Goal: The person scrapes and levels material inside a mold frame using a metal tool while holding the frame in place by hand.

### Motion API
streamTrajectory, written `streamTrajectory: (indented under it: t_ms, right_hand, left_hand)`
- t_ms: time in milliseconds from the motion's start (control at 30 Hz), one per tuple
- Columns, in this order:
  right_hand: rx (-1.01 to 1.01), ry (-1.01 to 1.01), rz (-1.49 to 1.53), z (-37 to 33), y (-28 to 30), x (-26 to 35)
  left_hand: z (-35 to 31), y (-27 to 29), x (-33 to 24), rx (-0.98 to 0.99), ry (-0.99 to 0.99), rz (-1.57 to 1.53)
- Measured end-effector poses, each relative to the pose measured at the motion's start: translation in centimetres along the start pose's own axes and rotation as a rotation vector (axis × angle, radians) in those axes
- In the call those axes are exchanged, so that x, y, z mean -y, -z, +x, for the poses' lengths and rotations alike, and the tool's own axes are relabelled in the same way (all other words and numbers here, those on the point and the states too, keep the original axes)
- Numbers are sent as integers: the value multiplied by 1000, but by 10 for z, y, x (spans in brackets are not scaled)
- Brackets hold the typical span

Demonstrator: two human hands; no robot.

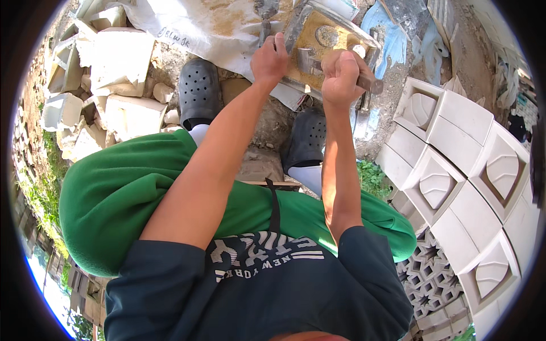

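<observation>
My left hand (270,59) is closed around the handle of what looks like a small trowel (265,14), whose dark blade points away over the sand-strewn white sheet. In my right hand (341,77) is a hammer; its wooden handle end (371,85) sticks out to the right and its metal head (308,60) is over the mold. The rectangular mold (293,35) lies just beyond my hands, with damp-looking yellowish sandy mix (318,25) inside. A round form (326,36) shows in the mix. My right hand hides part of the mold's near side.
Pale cast blocks with leaf-like reliefs (437,187) stand in rows at right, beside star-patterned vent blocks (429,278). Broken white pieces (122,59) are heaped at left. The white sheet (165,23) covers the ground ahead. My dark clogs (199,91) rest on rough ground.
</observation>
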State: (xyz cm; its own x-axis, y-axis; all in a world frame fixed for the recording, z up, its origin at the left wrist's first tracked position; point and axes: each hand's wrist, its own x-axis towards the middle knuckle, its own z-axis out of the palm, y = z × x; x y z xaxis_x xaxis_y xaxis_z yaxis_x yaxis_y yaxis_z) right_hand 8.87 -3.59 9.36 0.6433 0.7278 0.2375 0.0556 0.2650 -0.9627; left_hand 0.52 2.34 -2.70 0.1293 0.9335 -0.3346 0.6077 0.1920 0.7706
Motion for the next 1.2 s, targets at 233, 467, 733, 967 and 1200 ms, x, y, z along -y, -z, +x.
streamTrajectory:
  t_ms: [233, 467, 733, 967, 1200]
  right_hand:
    - [-26, 63, 231, 8, 3, 23]
    - [-2, -77, 151, 18, 5, 33]
    - [-70, -38, 15, 1, 2, 28]
    - [-72, -13, 60, 5, 6, 12]
    - [-249, -8, 143, -4, 8, -9]
  left_hand:
    - [2, 2, 8, -6, -29, 49]
    - [2, -1, 12, -35, -52, 37]
    - [0, 1, 8, 4, -33, 59]
    - [4, -7, 15, -58, -89, 22]
    - [3, -9, 7, -88, -121, 12]
